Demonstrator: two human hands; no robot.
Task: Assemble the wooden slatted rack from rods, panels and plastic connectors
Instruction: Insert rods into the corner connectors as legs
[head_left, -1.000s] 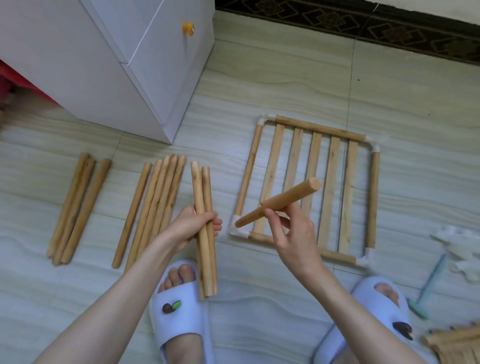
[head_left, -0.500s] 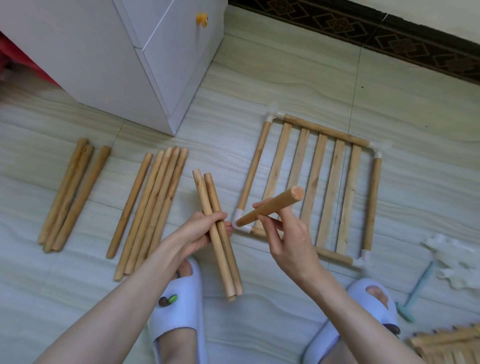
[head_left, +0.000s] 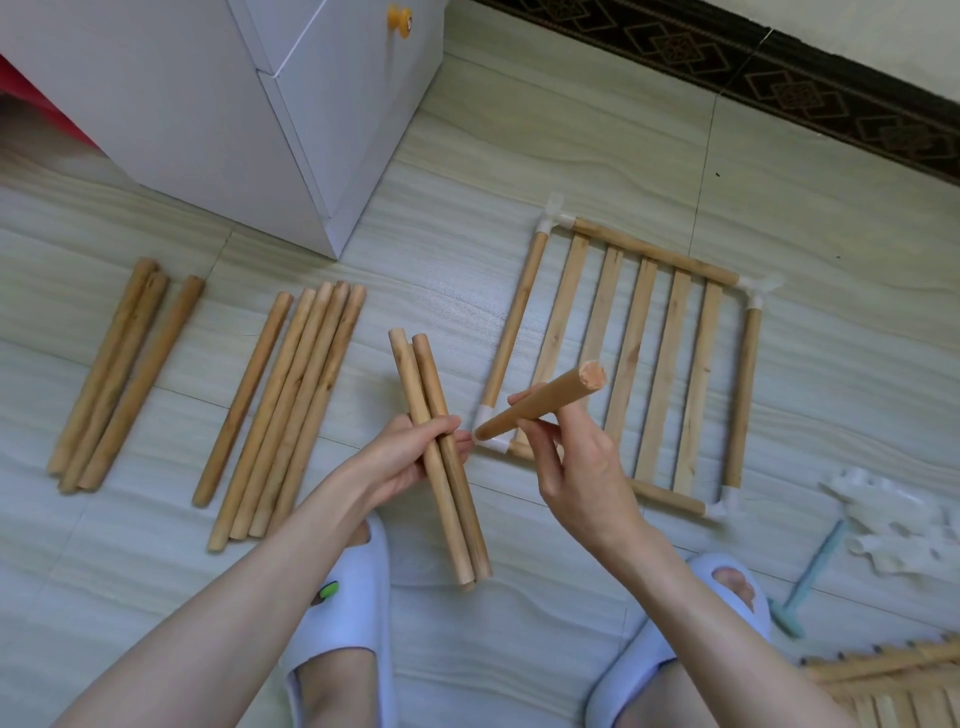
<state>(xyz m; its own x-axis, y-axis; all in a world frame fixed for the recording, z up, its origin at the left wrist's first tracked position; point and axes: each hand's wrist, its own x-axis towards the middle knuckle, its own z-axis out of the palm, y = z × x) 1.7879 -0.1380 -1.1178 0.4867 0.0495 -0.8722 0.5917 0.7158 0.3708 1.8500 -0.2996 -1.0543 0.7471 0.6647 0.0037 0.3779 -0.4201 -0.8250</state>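
Down on the pale tiled floor (head_left: 519, 130), the widest bare stretch lies between the white cabinet (head_left: 218, 104) at upper left and the dark patterned border (head_left: 779, 78) along the far wall. A slatted panel (head_left: 631, 364), framed by rods and white plastic corner connectors (head_left: 553, 218), lies flat right of centre. Left of it lie two loose groups: five rods (head_left: 291, 410) side by side and, well apart near the left edge, three rods (head_left: 117, 374).

The left hand (head_left: 410, 457) reaches in from lower left, fingers curled round a pair of rods (head_left: 439, 457) held close together, lower ends pointing toward the white slippers (head_left: 337, 613). The right hand (head_left: 576, 473) comes in from lower right and pinches a single rod (head_left: 540, 405) between thumb and fingertips; that rod tilts up to the right, its cut end facing the camera, its lower end just above the panel's near-left connector (head_left: 491, 441). I cannot tell whether rod and connector touch.

The right hand hides part of the panel's near rail. At the right edge a heap of loose white connectors (head_left: 893, 525) is blurred, with a pale green tool (head_left: 810, 577) beside it. More slatted wood (head_left: 893, 686) is cut off at the bottom right corner.
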